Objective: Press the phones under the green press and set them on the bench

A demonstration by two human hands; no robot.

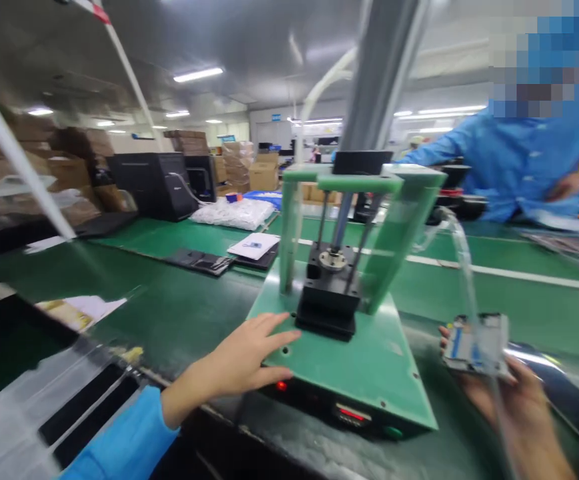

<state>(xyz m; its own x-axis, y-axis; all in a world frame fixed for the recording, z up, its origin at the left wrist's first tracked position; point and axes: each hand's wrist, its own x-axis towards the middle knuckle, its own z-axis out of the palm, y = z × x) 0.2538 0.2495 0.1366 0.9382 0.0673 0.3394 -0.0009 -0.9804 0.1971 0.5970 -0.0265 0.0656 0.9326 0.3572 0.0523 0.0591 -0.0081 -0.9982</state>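
The right hand [512,407] is closed around a pale unit [487,343] with blue strips, thumb and fingers at its edges. The unit is right of the press [349,363], off its base and apart from it. Its outline looks close to square, so I cannot tell a clear long axis; its broad face is turned toward the viewer. A clear tube [462,260] hangs from the press's right side and passes in front of the unit; whether it joins the unit I cannot tell.

The left hand [249,353] holds nothing, fingers spread, at the front left corner of the press's base, its thumb by the red light [281,385]. Whether the fingertips press down is not clear. The black block [327,310], under the press's rods, lies just beyond those fingertips; so the left hand is nearer the block, while the unit sits across the base from it, in the right.

Behind the press, to its left, are white papers [253,245] and a white bag [237,213]; behind it, to its right, a co-worker in blue [524,167].
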